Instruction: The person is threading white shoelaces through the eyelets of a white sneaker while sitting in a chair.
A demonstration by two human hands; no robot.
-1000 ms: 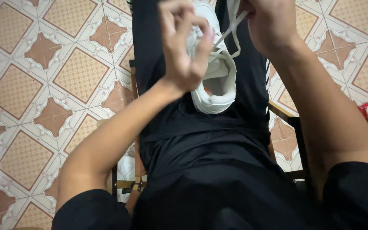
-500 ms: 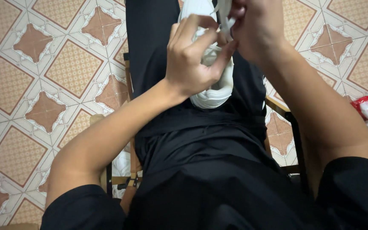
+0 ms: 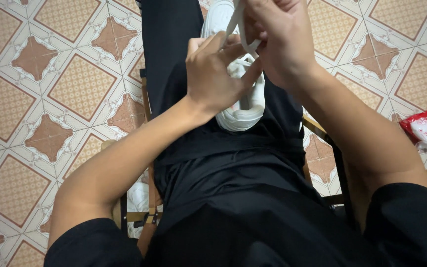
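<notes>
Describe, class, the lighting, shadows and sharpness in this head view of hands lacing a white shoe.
Head view: soft, even light, no glare on the floor tiles; faint shadow under the white shoe; left hand and right hand fairly sharp; lace slightly blurred; black clothing loses detail.

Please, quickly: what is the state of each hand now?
Left hand: closed, pinching the white shoelace over the white sneaker.
Right hand: closed on the same shoelace.

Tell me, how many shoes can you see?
1. A white shoe rests on the lap, under the left hand and right hand, which pinch its lace. Another may be hidden.
</notes>
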